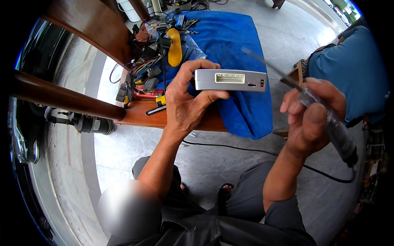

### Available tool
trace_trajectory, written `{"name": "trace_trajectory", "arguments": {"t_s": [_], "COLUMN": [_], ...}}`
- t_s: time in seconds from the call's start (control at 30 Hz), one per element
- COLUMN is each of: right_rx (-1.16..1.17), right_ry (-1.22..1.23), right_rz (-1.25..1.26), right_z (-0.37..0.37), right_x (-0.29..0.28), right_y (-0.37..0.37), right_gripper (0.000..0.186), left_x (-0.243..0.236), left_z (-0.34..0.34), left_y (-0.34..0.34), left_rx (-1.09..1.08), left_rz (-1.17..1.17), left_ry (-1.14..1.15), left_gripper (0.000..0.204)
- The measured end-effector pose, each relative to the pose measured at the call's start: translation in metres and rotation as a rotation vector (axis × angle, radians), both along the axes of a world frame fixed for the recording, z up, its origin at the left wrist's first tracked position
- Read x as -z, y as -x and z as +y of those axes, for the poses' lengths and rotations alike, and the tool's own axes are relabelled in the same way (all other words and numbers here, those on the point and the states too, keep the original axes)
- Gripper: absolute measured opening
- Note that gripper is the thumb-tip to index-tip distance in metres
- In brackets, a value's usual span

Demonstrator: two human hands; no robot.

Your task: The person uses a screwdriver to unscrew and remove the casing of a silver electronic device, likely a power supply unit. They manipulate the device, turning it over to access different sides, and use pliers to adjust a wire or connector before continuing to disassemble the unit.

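My left hand holds a silver rectangular electronic box by its left side, with a pale multi-pin socket, a small slot and tiny indicator lights facing up. My right hand grips a translucent-handled probe-like tool, its long thin shaft angled up-left past the box's right end, not visibly touching it. A black cord trails from the tool's rear. Behind the box a blue cloth covers part of a wooden bench.
Tangled wires and connectors and a yellow flat object lie at the bench's left. A wooden rail runs along the left, above a dark cylindrical device. A person in blue sits at the right. A dark car edges the far left.
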State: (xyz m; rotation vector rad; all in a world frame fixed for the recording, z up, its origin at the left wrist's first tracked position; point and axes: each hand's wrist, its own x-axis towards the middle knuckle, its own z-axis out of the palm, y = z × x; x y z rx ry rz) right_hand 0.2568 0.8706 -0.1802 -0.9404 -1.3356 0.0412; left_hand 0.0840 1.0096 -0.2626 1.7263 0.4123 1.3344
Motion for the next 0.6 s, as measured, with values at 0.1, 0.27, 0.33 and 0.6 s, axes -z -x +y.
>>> {"name": "trace_trajectory", "arguments": {"t_s": [0.1,0.27,0.33,0.6], "right_rx": [0.005,0.116,0.13,0.008], "right_ry": [-0.051,0.033,0.123,0.26], "right_rz": [-0.16,-0.166,-0.338,-0.227], "right_z": [0.014,0.027,0.029,0.033], "right_x": [0.0,0.023,0.023,0.035], "right_y": [-0.005,-0.01,-0.013,-0.011], "right_gripper": [0.034,0.026,0.031,0.044], "left_x": [0.001,0.002,0.001,0.0], "left_z": [0.0,0.002,0.001,-0.001], "left_y": [0.0,0.002,0.005,0.007], "left_rx": [0.011,-0.014,-0.032,-0.004], "left_rz": [-0.039,-0.063,-0.051,-0.094], "left_ry": [0.032,0.02,0.043,0.121], "left_gripper": [0.054,0.051,0.05,0.051]}}
